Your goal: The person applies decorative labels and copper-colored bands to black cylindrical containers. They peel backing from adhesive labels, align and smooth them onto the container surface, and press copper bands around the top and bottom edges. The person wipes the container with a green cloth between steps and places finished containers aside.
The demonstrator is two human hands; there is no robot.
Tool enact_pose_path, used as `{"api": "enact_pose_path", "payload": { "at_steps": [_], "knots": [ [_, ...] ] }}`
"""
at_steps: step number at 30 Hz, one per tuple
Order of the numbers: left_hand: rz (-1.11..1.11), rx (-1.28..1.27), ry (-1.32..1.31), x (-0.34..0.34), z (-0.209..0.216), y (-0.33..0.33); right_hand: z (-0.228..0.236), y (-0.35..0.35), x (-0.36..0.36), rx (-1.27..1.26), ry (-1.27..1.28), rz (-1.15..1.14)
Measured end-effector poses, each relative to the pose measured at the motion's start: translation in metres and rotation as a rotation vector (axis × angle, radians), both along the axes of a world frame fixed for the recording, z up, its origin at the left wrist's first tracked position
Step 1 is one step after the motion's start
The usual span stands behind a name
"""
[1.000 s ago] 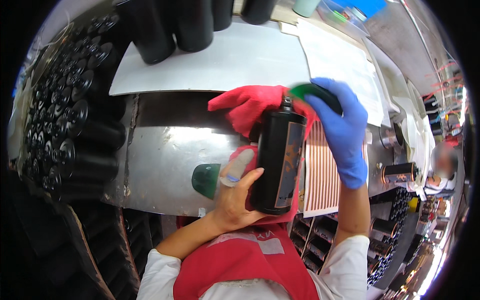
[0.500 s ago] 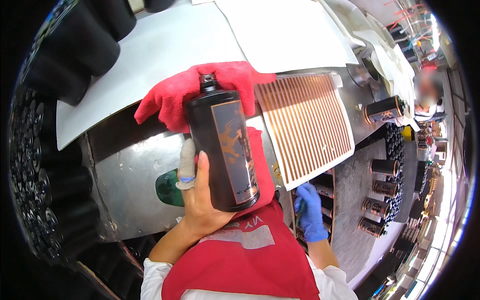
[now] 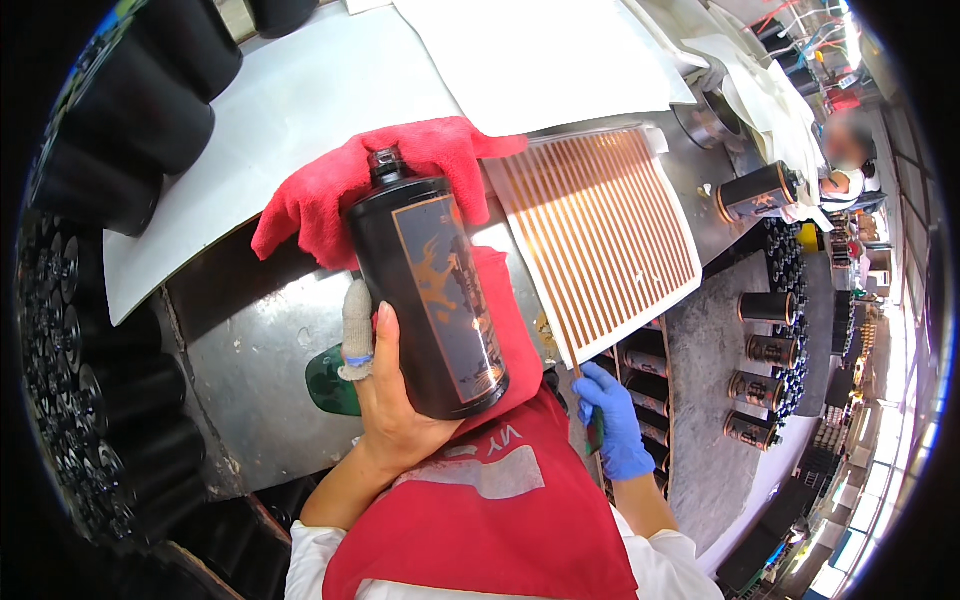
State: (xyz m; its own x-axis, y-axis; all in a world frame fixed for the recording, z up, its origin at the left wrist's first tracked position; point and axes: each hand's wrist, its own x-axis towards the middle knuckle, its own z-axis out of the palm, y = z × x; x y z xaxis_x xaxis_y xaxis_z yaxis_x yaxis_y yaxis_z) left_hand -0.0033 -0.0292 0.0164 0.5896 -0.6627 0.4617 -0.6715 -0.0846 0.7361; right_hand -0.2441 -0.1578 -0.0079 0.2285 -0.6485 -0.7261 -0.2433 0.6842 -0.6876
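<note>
My left hand (image 3: 392, 405), with a grey cover on one finger, grips a black bottle (image 3: 418, 290) low on its body. The bottle tilts with its neck pointing away and its gold-framed picture label faces up. Beneath its neck lies a bunched red cloth (image 3: 300, 205). At the near corner of a sheet of copper-coloured strips (image 3: 605, 240), the fingers of my blue-gloved right hand (image 3: 615, 420) are closed on a strip end. Something dark green (image 3: 596, 430) shows against its palm; its kind is unclear.
A dark green rounded object (image 3: 333, 380) lies on the metal table (image 3: 250, 400). White sheets (image 3: 540, 60) cover its far side. Black bottles stand at the left (image 3: 125, 385). Labelled bottles (image 3: 765, 350) stand at the right; a person (image 3: 845, 185) is beyond.
My right hand's fingers have come up to the sheet's near corner, and a strip end now shows at them. The whole view has shifted slightly; my left hand still holds the bottle.
</note>
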Motion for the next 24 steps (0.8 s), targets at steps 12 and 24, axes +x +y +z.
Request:
{"api": "enact_pose_path", "payload": {
  "at_steps": [12,24],
  "knots": [
    [-0.25,-0.132,0.192,0.007,0.001,0.003,0.107,-0.033,0.027,-0.298,-0.206,0.462],
    [-0.165,-0.133,0.171,0.026,0.027,0.027,0.159,-0.089,0.108,-0.242,-0.1,0.834]
  ]
}}
